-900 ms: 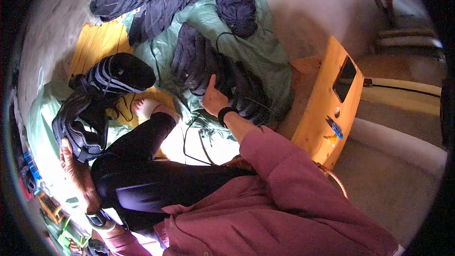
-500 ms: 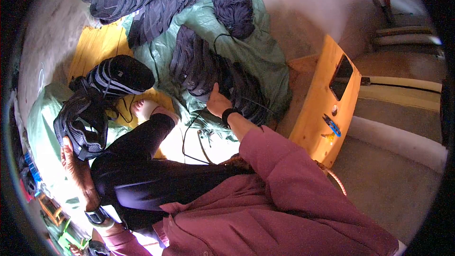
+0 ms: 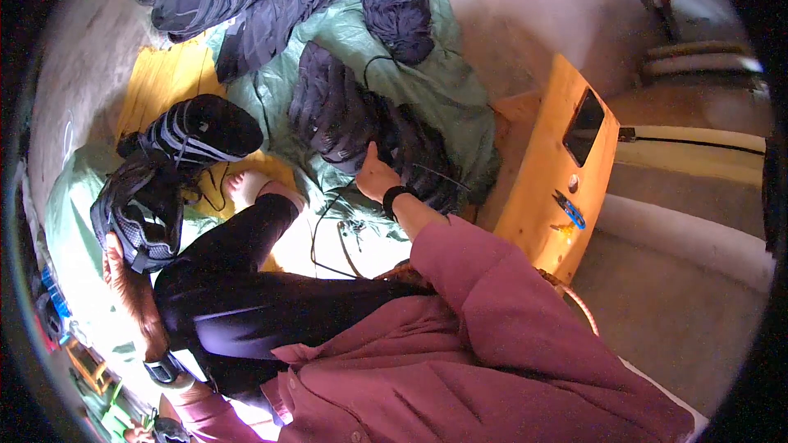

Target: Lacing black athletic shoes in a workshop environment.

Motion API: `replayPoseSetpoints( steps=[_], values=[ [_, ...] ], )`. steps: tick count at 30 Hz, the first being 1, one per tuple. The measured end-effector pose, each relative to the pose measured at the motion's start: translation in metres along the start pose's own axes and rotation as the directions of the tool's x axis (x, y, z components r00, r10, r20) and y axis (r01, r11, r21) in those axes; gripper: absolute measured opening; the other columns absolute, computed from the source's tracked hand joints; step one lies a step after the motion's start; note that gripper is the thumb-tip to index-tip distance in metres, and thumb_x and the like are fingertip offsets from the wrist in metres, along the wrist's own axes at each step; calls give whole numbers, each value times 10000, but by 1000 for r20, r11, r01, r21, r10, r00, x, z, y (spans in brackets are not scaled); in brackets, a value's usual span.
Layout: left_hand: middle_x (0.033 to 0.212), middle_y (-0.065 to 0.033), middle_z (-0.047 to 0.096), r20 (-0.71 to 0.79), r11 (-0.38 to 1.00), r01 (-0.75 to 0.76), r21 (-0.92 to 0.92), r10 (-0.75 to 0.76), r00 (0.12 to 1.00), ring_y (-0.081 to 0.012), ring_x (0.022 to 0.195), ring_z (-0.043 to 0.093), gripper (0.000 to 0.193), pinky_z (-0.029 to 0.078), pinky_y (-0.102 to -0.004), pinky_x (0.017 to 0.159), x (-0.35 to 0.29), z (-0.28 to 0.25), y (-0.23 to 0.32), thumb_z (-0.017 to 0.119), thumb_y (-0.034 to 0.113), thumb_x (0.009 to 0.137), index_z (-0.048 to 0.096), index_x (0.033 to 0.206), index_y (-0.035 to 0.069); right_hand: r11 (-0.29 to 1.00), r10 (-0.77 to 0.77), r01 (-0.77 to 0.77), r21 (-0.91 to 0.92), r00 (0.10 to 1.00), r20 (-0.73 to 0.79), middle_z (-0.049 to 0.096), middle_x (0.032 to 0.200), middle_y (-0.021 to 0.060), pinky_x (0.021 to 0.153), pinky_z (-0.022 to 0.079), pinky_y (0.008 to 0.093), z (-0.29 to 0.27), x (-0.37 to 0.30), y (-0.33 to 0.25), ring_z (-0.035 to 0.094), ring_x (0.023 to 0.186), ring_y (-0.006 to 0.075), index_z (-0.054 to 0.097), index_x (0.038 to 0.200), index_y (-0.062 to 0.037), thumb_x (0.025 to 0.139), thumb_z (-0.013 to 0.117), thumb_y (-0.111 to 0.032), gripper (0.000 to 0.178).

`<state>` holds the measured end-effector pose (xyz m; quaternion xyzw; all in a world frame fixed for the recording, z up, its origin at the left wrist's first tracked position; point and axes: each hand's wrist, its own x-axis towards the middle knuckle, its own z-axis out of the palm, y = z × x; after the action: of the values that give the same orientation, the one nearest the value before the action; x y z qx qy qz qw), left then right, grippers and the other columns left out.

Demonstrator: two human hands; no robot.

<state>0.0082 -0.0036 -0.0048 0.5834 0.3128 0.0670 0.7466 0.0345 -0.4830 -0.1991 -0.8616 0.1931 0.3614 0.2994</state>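
Right hand (image 3: pixel 377 177): index extended at black bundle (image 3: pixel 325 111), grip unclear | Left hand (image 3: pixel 130 291): against mesh shoe (image 3: pixel 153 234), grip unclear

Black shoes (image 3: pixel 328 111) on green sheet (image 3: pixel 447 86)
Left of the sheet, a grey-striped black shoe (image 3: pixel 217 127) and a black mesh shoe (image 3: pixel 162 213); right of it, an orange-brown board (image 3: pixel 538 168); below it, a maroon shirt (image 3: pixel 386 369).
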Motion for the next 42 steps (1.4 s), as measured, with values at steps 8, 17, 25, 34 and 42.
replayPoseSetpoints(
  steps=[8,17,25,34,42],
  values=[
    [1545,-76,477,-43,1000,18,-20,-19,999,-261,1385,470,560,396,-473,1138,13,-21,-6,636,387,1016,511,1493,121,998,40,-34,48,990,-137,659,1224,317,987,482,530,-10,-16,-3,653,1114,463,23,1622,-18,933,554,-197,889],
    [1610,-93,397,27,1000,28,2,-28,999,-295,1420,440,606,373,-507,1155,13,-18,-3,602,423,1024,453,1545,151,891,380,-214,401,835,-398,705,1136,272,957,490,561,-20,-13,24,686,1041,463,77,1612,-35,967,575,-247,842],
    [1509,-129,506,20,1000,-5,7,5,1000,-327,1329,528,593,420,-532,1112,18,-20,0,673,394,993,500,1476,98,742,603,-371,558,734,-313,703,1138,271,956,497,550,15,11,60,686,1037,454,132,1590,-26,960,582,-228,801],
    [1451,-124,561,119,997,76,33,-79,990,-291,1301,555,609,450,-520,1085,10,-12,12,694,401,978,508,1460,78,687,649,-410,600,718,-253,700,1140,270,954,505,537,22,22,51,685,1033,445,193,1566,-14,953,590,-207,756],
    [1563,-100,458,59,992,18,126,-26,998,-249,1373,480,621,386,-423,1140,8,-13,9,579,440,1039,443,1541,100,720,611,-429,546,765,-204,698,1142,269,953,512,525,8,22,48,684,1029,436,247,1545,-4,946,597,-188,717]
  ],
)
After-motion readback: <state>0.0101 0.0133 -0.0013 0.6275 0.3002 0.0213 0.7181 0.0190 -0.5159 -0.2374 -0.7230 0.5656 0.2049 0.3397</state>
